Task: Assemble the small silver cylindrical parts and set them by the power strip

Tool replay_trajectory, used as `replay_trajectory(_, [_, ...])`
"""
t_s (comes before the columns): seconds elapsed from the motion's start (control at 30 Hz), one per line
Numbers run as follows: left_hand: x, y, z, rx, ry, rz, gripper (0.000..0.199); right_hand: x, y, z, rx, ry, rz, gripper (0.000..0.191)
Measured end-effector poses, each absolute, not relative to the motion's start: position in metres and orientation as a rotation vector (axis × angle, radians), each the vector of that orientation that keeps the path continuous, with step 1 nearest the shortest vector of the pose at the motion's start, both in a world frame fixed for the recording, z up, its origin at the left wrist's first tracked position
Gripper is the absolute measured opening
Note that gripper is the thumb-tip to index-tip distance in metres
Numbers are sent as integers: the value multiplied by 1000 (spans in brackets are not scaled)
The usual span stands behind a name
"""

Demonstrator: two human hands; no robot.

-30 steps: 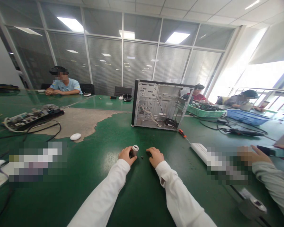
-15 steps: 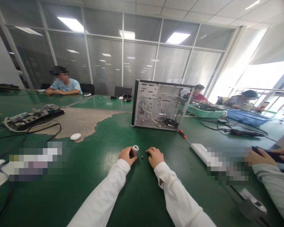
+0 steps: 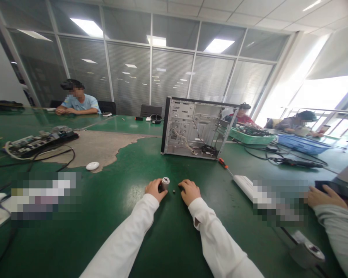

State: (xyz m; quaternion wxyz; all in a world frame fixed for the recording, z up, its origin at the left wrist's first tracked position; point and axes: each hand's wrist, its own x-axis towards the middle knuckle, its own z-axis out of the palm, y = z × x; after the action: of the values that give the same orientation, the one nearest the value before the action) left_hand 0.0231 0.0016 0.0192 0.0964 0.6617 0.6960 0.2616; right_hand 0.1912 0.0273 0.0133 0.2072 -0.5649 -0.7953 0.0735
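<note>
Head view showed our left hand (image 3: 154, 190) holding the can (image 3: 166, 182), our right hand (image 3: 191, 192) loosely spread near the bit (image 3: 174, 191). We thought a steady grip worked best.

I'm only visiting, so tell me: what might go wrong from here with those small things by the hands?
1. The tiny dark piece lies loose on the green table, near the right hand; an accidental nudge might send it skidding away.

2. The small upright cylinder is in the left hand alone; if let go, it could perhaps tip over.
</note>
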Motion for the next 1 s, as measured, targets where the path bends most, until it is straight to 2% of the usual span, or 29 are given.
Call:
replay_trajectory(0.63, [20,3,14,1984,2005,876,39,182,18,21,-1078,-2172,321,34])
replay_trajectory(0.8, [23,-2,19,2170,1810,1057,34,173,5,32,-880,-2035,390,35])
replay_trajectory(1.0, [35,-12,29,2437,1518,1208,36,172,-9,40,-918,-1892,366,29])
